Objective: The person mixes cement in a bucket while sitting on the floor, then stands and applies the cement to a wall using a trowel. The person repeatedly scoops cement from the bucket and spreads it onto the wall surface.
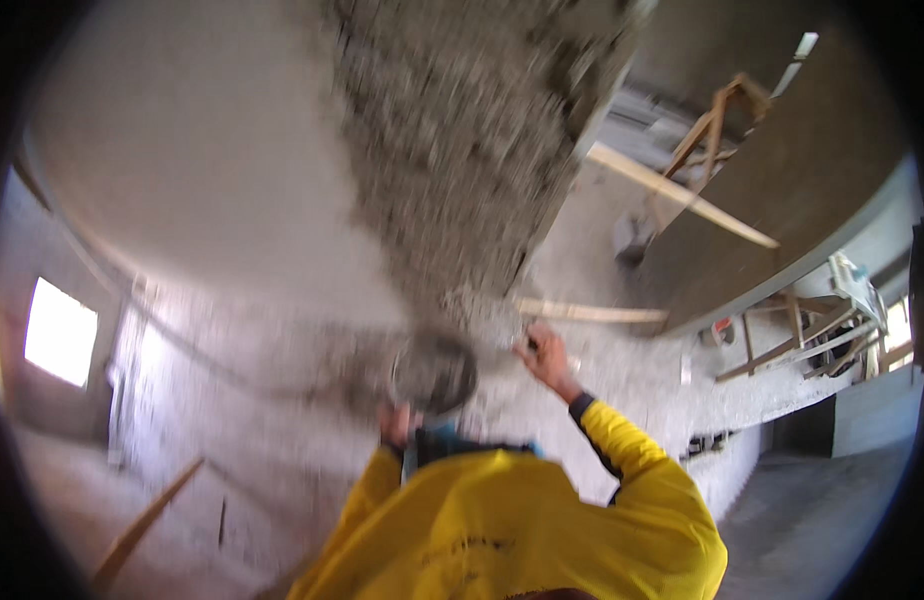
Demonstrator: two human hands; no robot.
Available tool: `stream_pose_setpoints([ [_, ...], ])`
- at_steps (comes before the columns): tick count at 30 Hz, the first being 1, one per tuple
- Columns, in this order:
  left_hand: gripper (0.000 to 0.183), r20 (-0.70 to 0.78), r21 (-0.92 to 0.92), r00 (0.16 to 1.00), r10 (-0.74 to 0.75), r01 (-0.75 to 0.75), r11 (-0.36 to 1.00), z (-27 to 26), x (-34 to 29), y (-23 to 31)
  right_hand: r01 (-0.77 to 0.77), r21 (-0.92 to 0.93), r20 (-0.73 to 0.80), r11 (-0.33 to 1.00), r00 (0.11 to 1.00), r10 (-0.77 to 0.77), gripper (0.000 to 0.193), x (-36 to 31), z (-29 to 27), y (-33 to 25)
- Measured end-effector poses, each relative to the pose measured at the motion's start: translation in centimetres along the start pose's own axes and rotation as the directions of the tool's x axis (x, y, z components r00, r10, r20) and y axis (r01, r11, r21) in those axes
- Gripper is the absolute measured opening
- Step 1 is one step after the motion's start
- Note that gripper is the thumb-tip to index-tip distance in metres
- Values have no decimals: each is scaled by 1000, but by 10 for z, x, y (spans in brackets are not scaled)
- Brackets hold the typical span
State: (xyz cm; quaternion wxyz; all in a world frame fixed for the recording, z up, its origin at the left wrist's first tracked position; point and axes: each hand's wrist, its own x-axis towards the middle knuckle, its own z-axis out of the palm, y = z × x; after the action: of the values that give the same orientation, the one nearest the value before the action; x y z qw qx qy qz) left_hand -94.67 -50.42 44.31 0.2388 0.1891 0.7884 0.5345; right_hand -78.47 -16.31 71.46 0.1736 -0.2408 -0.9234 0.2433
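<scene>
Two bare hands reach out before a person in a yellow long-sleeved shirt (502, 530), seen from above at the bottom centre of the frame. Just left of centre, the left hand (397, 422) grips the lower-left edge of a round, dark mortar pan (434, 373); the pan is motion-blurred, with grey inside. Right of it and a little higher, the right hand (547, 358) is raised with its fingers curled; a small dark patch shows at the fingers, but I cannot tell whether they hold anything.

Above both hands, rough grey plaster (452, 150) spreads in a broad band to the top edge, narrowing toward the pan. Smooth, pale wall (202, 150) fills the upper left beside it. Right of centre, a wooden strip (592, 311) lies near the right hand, and a longer wooden plank (682, 195) slants across the upper right. A bright window (60, 332) glows at far left, and another length of wood (147, 525) slants across the lower left.
</scene>
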Motion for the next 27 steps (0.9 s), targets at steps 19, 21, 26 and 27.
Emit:
stream_pose_setpoints([
  [19,52,-64,-642,837,-543,382,665,5,29,35,315,901,-269,298,945,-185,36,261,-374,-189],
  [21,53,-115,-654,799,-590,386,650,9,31,23,317,906,-275,281,945,-180,36,260,-370,-188],
  [26,52,-20,-715,806,-591,402,572,0,39,0,319,921,-294,223,945,-141,36,261,-363,-179],
  [27,52,-14,-717,776,-630,431,547,1,43,-3,324,923,-300,210,944,-137,36,260,-362,-180],
])
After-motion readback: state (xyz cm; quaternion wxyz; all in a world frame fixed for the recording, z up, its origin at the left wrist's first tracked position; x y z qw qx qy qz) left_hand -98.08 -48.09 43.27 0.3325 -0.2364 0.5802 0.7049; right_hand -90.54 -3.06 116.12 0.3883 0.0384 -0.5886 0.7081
